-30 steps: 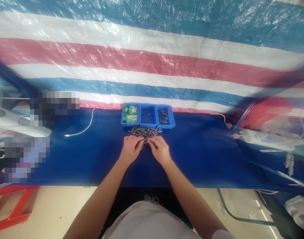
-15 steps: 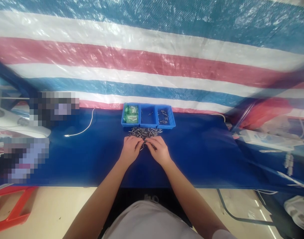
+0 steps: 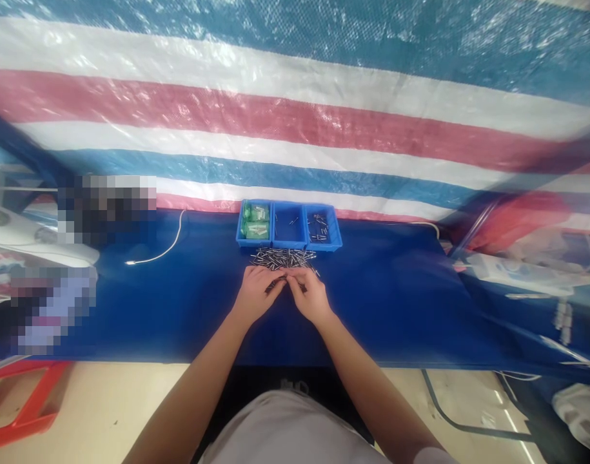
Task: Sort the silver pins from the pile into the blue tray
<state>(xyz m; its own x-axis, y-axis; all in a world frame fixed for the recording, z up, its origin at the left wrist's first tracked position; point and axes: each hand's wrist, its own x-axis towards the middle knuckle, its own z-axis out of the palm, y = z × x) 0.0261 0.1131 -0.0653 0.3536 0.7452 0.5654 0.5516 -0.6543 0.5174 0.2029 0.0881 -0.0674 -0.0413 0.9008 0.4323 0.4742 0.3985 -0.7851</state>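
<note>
In my head view, I see the pile of metal pins (image 3: 282,258) on the blue surface (image 3: 386,290), just beyond both hands and partly hidden by their fingers. The left hand (image 3: 257,290) and right hand (image 3: 311,294) are bent inward, fingertips nearly meeting at the pile's near edge; I can't tell whether either grips a pin. Behind the pile, I see three joined blue bins (image 3: 287,243), the right one holding a few loose pins.

Blue tbl (image 3: 396,303): striped tarp (image 3: 295,113) behind, wht cable (image 3: 167,251) on L side, red stool (image 3: 40,399) below L, red bundle (image 3: 521,219) R.
</note>
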